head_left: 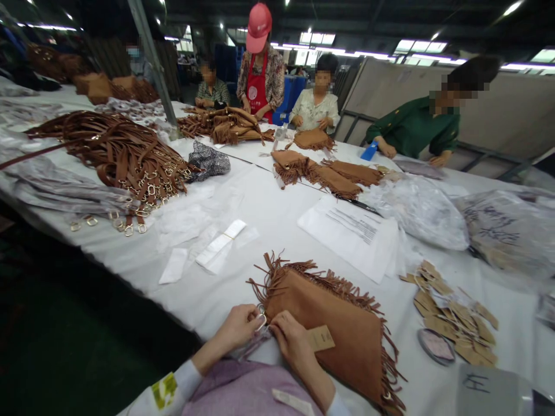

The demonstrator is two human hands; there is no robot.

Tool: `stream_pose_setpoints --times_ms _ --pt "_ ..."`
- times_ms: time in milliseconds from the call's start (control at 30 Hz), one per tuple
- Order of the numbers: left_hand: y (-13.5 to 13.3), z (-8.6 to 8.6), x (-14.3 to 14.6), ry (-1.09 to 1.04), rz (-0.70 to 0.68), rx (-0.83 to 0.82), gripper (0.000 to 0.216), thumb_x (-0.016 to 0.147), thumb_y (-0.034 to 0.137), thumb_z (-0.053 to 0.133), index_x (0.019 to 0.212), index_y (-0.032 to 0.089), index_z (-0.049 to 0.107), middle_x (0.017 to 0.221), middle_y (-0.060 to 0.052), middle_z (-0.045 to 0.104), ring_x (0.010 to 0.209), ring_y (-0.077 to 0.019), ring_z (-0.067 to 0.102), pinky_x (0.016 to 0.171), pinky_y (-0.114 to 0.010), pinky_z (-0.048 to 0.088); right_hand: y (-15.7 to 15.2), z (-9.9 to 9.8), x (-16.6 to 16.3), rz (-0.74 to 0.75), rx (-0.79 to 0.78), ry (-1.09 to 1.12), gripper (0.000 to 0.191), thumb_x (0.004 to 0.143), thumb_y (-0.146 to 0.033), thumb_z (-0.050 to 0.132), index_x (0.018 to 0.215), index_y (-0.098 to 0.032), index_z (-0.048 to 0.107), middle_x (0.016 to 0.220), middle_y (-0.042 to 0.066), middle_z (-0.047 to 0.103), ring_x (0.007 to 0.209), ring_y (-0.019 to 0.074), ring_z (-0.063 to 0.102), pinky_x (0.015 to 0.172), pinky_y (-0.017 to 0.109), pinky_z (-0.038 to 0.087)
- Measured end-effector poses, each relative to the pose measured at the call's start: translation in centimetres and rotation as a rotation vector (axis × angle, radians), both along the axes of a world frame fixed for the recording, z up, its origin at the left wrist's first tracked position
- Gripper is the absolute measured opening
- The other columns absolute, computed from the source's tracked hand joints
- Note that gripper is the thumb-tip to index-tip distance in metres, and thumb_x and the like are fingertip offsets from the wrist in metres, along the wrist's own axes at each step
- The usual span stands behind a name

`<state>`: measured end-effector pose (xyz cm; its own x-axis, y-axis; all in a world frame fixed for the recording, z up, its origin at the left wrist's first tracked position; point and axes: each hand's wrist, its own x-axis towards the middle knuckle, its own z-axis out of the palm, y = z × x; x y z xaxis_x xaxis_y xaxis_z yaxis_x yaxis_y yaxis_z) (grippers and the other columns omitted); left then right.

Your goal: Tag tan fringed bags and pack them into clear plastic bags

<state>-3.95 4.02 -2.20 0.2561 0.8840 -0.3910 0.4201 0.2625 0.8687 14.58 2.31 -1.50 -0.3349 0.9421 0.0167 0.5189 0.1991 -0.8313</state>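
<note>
A brown suede bag with fringe [347,329] lies on the white table [269,208] right in front of me. My left hand [238,326] is closed in a pinch on a metal ring [261,321] at the bag's near corner. My right hand [292,341] is closed beside it, fingers at the same ring, touching a tan paper tag [321,338] that rests on the bag.
A heap of tan tags [455,315] lies at the right, with plastic bags [416,211] behind. A printed sheet [351,231] and white strips [219,245] lie mid-table. Brown straps with buckles [125,156] pile at left. Several people work on fringed bags [333,176] across the table.
</note>
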Motion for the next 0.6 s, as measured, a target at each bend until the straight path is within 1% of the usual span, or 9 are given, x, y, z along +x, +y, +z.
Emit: stream_pose_setpoints --times_ms 67,100,133,200,267,300,367,500,600 --pt "-0.1 -0.4 0.1 -0.039 0.023 -0.031 0.019 0.074 0.032 0.053 0.077 0.015 0.061 0.066 -0.002 0.064 0.061 -0.0165 0.06 0.059 -0.026 0.043 1.2 -0.5 0.0 -0.12 -0.069 0.071 0.022 0.082 -0.032 0.056 0.069 -0.019 0.069 0.072 0.005 0.067 0.071 0.0177 0.06 0.069 0.029 0.046" --pt "-0.1 -0.6 0.2 -0.057 0.035 -0.05 0.022 0.074 0.033 0.052 0.081 0.014 0.061 0.068 -0.002 0.064 0.061 -0.0164 0.06 0.058 -0.026 0.044 2.0 -0.7 0.1 -0.193 -0.103 0.112 0.023 0.08 -0.034 0.059 0.067 -0.018 0.069 0.07 0.005 0.068 0.07 0.0182 0.061 0.068 0.029 0.047" --pt "-0.1 -0.8 0.3 -0.074 0.046 -0.069 0.025 0.075 0.035 0.052 0.086 0.014 0.061 0.069 -0.002 0.064 0.061 -0.0163 0.06 0.056 -0.026 0.045 2.9 -0.8 0.4 -0.271 -0.127 0.148 0.025 0.079 -0.038 0.059 0.068 -0.017 0.07 0.071 0.006 0.069 0.07 0.0191 0.062 0.067 0.029 0.048" --pt "0.0 -1.0 0.5 -0.091 0.072 -0.101 0.03 0.076 0.037 0.05 0.094 0.014 0.06 0.069 -0.001 0.063 0.059 -0.0161 0.06 0.053 -0.025 0.045 4.7 -0.9 1.3 -0.428 -0.128 0.182 0.036 0.081 -0.045 0.054 0.077 -0.014 0.071 0.078 0.009 0.072 0.073 0.0215 0.064 0.069 0.031 0.049" --pt "0.2 -1.1 0.8 -0.084 0.104 -0.118 0.03 0.076 0.039 0.051 0.092 0.015 0.06 0.065 0.0 0.062 0.054 -0.0155 0.059 0.048 -0.024 0.043 5.8 -0.7 2.2 -0.561 -0.096 0.186 0.046 0.082 -0.05 0.05 0.088 -0.01 0.071 0.087 0.013 0.072 0.08 0.0238 0.064 0.072 0.034 0.05" --pt "0.3 -1.1 0.9 -0.075 0.12 -0.121 0.028 0.076 0.04 0.052 0.088 0.016 0.061 0.063 0.001 0.061 0.051 -0.0149 0.058 0.046 -0.024 0.041 6.0 -0.6 2.5 -0.608 -0.084 0.189 0.048 0.081 -0.052 0.05 0.09 -0.01 0.071 0.089 0.013 0.072 0.082 0.0245 0.064 0.073 0.035 0.05" --pt "0.5 -1.1 1.0 -0.057 0.154 -0.126 0.024 0.074 0.039 0.055 0.081 0.017 0.06 0.056 0.003 0.058 0.043 -0.0132 0.054 0.042 -0.022 0.037 5.4 -0.2 2.6 -0.622 -0.087 0.203 0.048 0.077 -0.054 0.056 0.088 -0.011 0.072 0.087 0.012 0.073 0.08 0.0244 0.064 0.072 0.034 0.05" --pt "0.7 -1.4 1.0 -0.086 0.201 -0.184 0.013 0.068 0.029 0.057 0.074 0.017 0.057 0.052 0.003 0.058 0.041 -0.0112 0.051 0.041 -0.021 0.035 2.5 0.4 1.3 -0.455 -0.227 0.211 0.04 0.073 -0.053 0.061 0.076 -0.015 0.073 0.07 0.006 0.071 0.066 0.0204 0.062 0.061 0.029 0.048" --pt "0.7 -1.4 0.7 -0.145 0.209 -0.25 0.013 0.066 0.025 0.054 0.075 0.016 0.057 0.054 0.001 0.061 0.042 -0.0096 0.05 0.041 -0.019 0.032 1.1 0.4 0.1 -0.408 -0.271 0.189 0.037 0.074 -0.05 0.06 0.072 -0.015 0.072 0.066 0.005 0.07 0.062 0.0188 0.061 0.057 0.027 0.046"
